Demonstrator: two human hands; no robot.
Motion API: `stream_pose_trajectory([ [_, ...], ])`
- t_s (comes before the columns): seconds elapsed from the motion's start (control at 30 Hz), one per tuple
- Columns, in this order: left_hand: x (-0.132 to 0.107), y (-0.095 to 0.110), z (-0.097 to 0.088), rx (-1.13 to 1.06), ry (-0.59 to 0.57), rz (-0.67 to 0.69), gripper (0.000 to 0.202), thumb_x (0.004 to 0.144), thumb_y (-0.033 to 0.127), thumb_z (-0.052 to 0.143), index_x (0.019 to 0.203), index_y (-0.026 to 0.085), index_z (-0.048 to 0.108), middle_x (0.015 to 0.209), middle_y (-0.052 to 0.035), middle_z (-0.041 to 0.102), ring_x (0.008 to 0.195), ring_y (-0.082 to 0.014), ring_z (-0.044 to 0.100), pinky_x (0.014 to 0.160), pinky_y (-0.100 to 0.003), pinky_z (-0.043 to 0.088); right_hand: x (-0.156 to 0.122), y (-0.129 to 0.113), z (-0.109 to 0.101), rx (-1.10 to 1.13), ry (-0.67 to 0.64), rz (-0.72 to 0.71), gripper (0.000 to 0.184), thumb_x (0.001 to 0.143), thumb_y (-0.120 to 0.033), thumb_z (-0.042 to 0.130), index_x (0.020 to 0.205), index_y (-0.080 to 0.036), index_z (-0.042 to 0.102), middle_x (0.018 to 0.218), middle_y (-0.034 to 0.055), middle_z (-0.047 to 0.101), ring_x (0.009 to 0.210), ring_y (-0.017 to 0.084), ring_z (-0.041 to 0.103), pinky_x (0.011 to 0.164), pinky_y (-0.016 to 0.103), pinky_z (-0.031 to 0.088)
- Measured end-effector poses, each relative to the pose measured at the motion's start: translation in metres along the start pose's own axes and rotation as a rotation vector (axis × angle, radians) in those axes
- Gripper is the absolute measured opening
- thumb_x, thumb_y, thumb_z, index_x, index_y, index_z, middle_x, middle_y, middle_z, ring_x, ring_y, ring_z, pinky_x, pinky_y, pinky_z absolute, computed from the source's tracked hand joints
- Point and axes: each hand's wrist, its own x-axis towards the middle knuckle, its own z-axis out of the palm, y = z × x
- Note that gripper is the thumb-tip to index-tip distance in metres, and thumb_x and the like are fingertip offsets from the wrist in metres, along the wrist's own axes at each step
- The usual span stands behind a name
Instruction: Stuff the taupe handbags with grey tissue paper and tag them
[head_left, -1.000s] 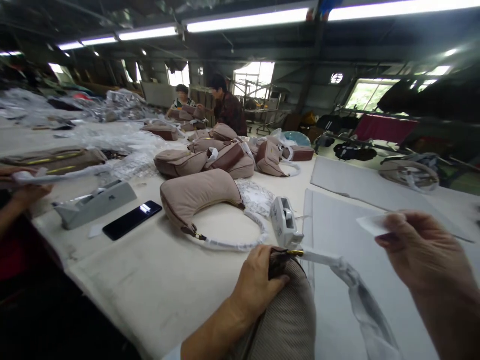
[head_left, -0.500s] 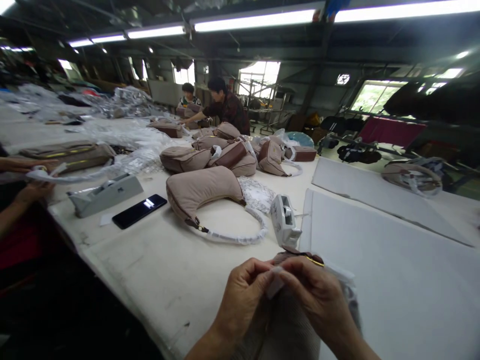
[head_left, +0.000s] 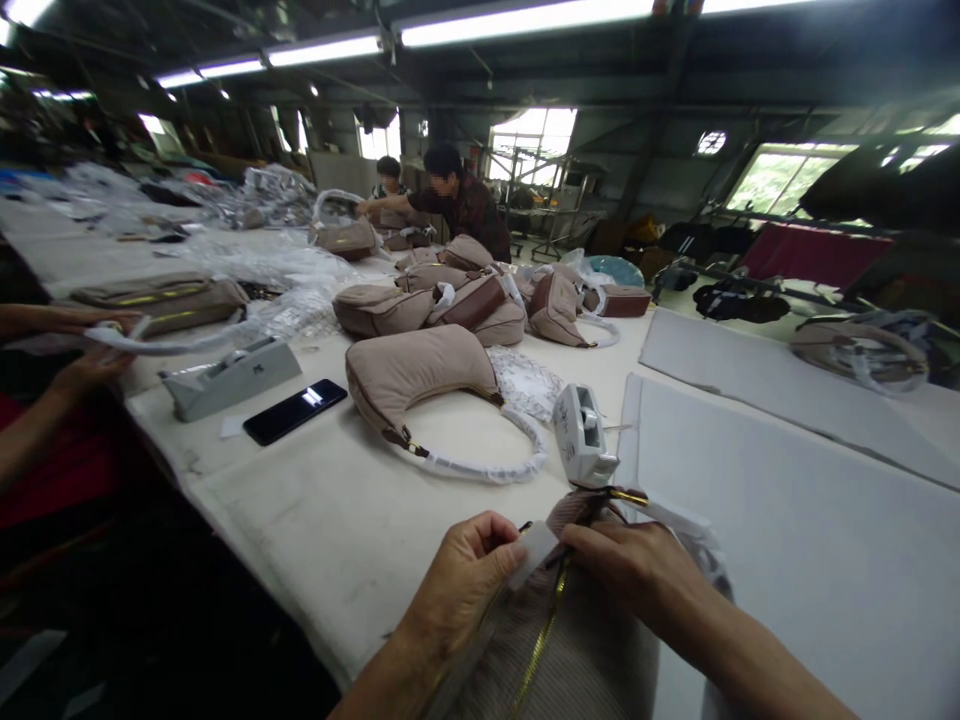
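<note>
1. Head view, item under work: a taupe ribbed shoulder bag [head_left: 559,655] lies at the near edge of the white-covered work table [head_left: 300,520], its gold zip [head_left: 545,625] running up toward the bag's far end

2. Left hand [head_left: 465,590]: clenched, thumb and fingers pinching one edge of a white slip [head_left: 535,553] (paper or film, cannot tell which) against the top of the bag

3. Right hand [head_left: 637,570]: fingers lie on the bag just beside the slip; whether they grasp anything cannot be told

4. Step in hand, as judged: seating the slip at the zip's end. The next move calls for steady pressure and a flat slip, clear of the zip

5. Surroundings: a white tape dispenser [head_left: 585,437] stands just beyond the bag; a second taupe bag [head_left: 420,385] with a plastic-wrapped handle [head_left: 480,468] lies nearby
</note>
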Motion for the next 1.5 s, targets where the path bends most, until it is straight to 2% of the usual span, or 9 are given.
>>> stream_pose_trajectory([
  [0.13, -0.002, -0.001, -0.019, 0.208, -0.03, 0.037, 0.033, 0.061, 0.038, 0.079, 0.069, 0.012, 0.06, 0.061, 0.0023, 0.056, 0.058, -0.0084, 0.046, 0.057, -0.019, 0.035, -0.009, 0.002, 0.01, 0.116, 0.106, 0.069, 0.016, 0.091, -0.017, 0.044, 0.096, -0.019, 0.06, 0.072, 0.0021, 0.066, 0.054, 0.014, 0.059, 0.047, 0.025, 0.035],
  [0.3, -0.002, -0.005, -0.021, 0.352, -0.068, 0.062, 0.027, 0.069, 0.037, 0.073, 0.073, 0.013, 0.061, 0.064, 0.0021, 0.055, 0.061, -0.0094, 0.046, 0.059, -0.02, 0.034, -0.011, 0.001, 0.007, 0.172, 0.094, 0.107, 0.018, 0.092, -0.019, 0.044, 0.093, -0.019, 0.061, 0.07, 0.0018, 0.065, 0.056, 0.015, 0.06, 0.05, 0.024, 0.037],
  [0.5, -0.002, -0.009, -0.012, 0.45, -0.067, 0.085, 0.024, 0.074, 0.036, 0.069, 0.076, 0.013, 0.061, 0.066, 0.0014, 0.056, 0.062, -0.0102, 0.047, 0.058, -0.02, 0.035, -0.009, 0.001, 0.003, 0.181, 0.039, 0.139, 0.015, 0.09, -0.018, 0.047, 0.09, -0.019, 0.061, 0.068, 0.0009, 0.063, 0.055, 0.014, 0.058, 0.049, 0.024, 0.036],
  [0.73, 0.002, -0.009, 0.011, 0.37, -0.028, 0.122, 0.023, 0.079, 0.037, 0.064, 0.083, 0.014, 0.061, 0.074, -0.0006, 0.06, 0.068, -0.0115, 0.052, 0.065, -0.021, 0.041, -0.009, -0.002, 0.006, 0.133, 0.059, 0.135, 0.016, 0.087, -0.013, 0.045, 0.089, -0.018, 0.061, 0.068, 0.0019, 0.064, 0.056, 0.017, 0.059, 0.048, 0.027, 0.035],
  [0.93, 0.006, -0.015, 0.025, 0.446, 0.03, 0.247, 0.019, 0.083, 0.033, 0.059, 0.082, 0.015, 0.059, 0.075, -0.0002, 0.059, 0.072, -0.0119, 0.053, 0.068, -0.021, 0.043, -0.011, -0.001, 0.003, 0.434, 0.112, 0.222, 0.039, 0.086, -0.018, 0.046, 0.125, -0.019, 0.045, 0.086, 0.0036, 0.067, 0.064, 0.014, 0.061, 0.057, 0.025, 0.044],
  [1.03, 0.007, -0.018, 0.031, 0.451, 0.068, 0.259, 0.02, 0.085, 0.035, 0.057, 0.083, 0.015, 0.058, 0.075, 0.0004, 0.057, 0.072, -0.0113, 0.053, 0.067, -0.021, 0.044, -0.01, 0.002, 0.005, 0.526, 0.12, 0.302, 0.03, 0.088, -0.025, 0.05, 0.118, -0.023, 0.051, 0.093, 0.0025, 0.067, 0.071, 0.014, 0.063, 0.062, 0.024, 0.047],
  [1.2, 0.016, -0.019, 0.037, 0.463, 0.119, 0.264, 0.024, 0.087, 0.04, 0.053, 0.088, 0.016, 0.056, 0.08, -0.0008, 0.06, 0.068, -0.0129, 0.058, 0.062, -0.023, 0.051, -0.006, 0.006, 0.014, 0.484, 0.207, 0.308, 0.024, 0.091, -0.023, 0.046, 0.113, -0.022, 0.055, 0.096, 0.0043, 0.067, 0.083, 0.016, 0.065, 0.069, 0.025, 0.049],
  [1.37, 0.021, -0.018, 0.041, 0.596, 0.143, 0.325, 0.024, 0.089, 0.04, 0.048, 0.091, 0.017, 0.055, 0.081, -0.0004, 0.061, 0.064, -0.0118, 0.057, 0.059, -0.022, 0.05, -0.003, 0.009, 0.014, 0.254, 0.319, 0.231, 0.025, 0.089, -0.019, 0.048, 0.113, -0.02, 0.054, 0.104, 0.0085, 0.062, 0.087, 0.019, 0.062, 0.071, 0.031, 0.05],
  [1.5, 0.018, -0.018, 0.043, 0.59, 0.135, 0.327, 0.022, 0.09, 0.039, 0.047, 0.088, 0.018, 0.052, 0.079, -0.0003, 0.06, 0.07, -0.0128, 0.058, 0.062, -0.022, 0.05, -0.003, 0.006, 0.014, 0.424, 0.355, 0.154, 0.024, 0.087, -0.014, 0.048, 0.109, -0.021, 0.053, 0.102, 0.0058, 0.06, 0.094, 0.015, 0.058, 0.081, 0.027, 0.048],
])
